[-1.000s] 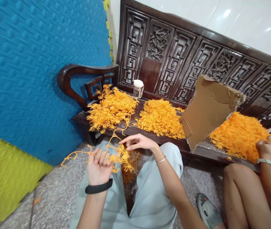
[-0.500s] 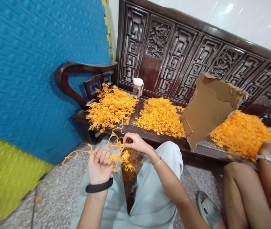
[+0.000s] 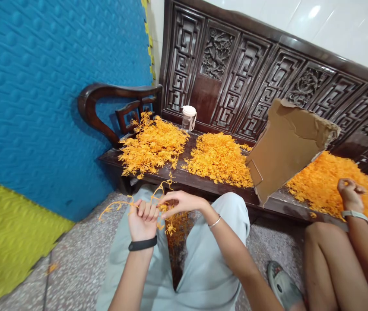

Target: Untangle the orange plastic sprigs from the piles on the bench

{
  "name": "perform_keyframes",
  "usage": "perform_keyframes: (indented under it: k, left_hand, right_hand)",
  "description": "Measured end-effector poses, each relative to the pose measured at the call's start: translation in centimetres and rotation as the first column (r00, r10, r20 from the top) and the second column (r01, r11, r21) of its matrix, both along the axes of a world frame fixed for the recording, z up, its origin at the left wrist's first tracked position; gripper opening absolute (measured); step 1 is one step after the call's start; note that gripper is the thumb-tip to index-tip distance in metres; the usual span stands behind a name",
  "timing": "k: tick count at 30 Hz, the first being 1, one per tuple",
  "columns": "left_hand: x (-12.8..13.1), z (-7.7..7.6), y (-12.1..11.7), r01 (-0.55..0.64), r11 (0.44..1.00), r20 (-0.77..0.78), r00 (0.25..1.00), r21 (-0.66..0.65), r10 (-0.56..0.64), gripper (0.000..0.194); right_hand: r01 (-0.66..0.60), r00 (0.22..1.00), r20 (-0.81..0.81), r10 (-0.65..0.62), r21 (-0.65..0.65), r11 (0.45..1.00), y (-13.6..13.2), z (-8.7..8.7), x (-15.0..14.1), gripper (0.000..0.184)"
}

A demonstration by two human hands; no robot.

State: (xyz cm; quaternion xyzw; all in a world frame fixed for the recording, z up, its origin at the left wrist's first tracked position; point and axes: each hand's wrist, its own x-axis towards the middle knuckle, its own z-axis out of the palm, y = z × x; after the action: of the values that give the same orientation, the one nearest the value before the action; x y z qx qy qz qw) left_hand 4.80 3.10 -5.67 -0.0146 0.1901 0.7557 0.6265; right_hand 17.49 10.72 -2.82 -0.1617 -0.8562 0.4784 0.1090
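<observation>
My left hand [image 3: 144,218], wearing a black wristband, is closed around orange plastic flower sprigs [image 3: 115,205] above my lap. Thin branched stems stick out to its left and upward, and small flower heads [image 3: 170,225] hang at its right side. My right hand [image 3: 184,203], with a silver bangle on the wrist, is beside it. Its thumb and index finger are apart around the sprigs close to the left fist; their exact contact is partly hidden.
A dark carved wooden bench [image 3: 171,173] holds a left orange pile [image 3: 154,142], a middle pile [image 3: 219,157] and a right pile [image 3: 333,185]. A bottle [image 3: 188,119] and a cardboard box [image 3: 289,147] stand there. A co-worker's hand [image 3: 351,194] is over the right pile. Orange pieces lie between my knees.
My right hand has moved down and closer to my left fist, its fingers spreading from a pinch. My left hand has shifted right with the sprigs. The co-worker's hands have moved apart.
</observation>
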Motion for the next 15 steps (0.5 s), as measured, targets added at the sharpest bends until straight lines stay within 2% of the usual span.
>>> perform_keyframes:
  k: [2,4,10,15]
  left_hand:
    - [0.0,-0.2,0.1,0.008,1.0,-0.004,1.0,-0.003,-0.008,0.04]
    - [-0.2,-0.4,0.1,0.014,1.0,0.001,1.0,-0.002,-0.014,0.04]
    - [-0.7,-0.5,0.0,0.014,1.0,0.031,0.999,-0.004,-0.014,0.039]
    - [-0.6,-0.4,0.0,0.028,0.999,0.106,0.994,-0.019,-0.026,0.039]
  right_hand:
    - [0.02,1.0,-0.006,-0.019,0.072,0.997,-0.1,-0.3,-0.3,0.025]
    - [0.098,0.995,-0.031,-0.096,0.076,0.992,0.0,-0.2,-0.3,0.023]
    - [0.348,0.927,-0.157,-0.342,0.016,0.937,1.0,1.2,1.3,0.027]
    - [0.481,0.834,-0.264,-0.484,-0.081,0.873,1.8,0.9,2.0,0.024]
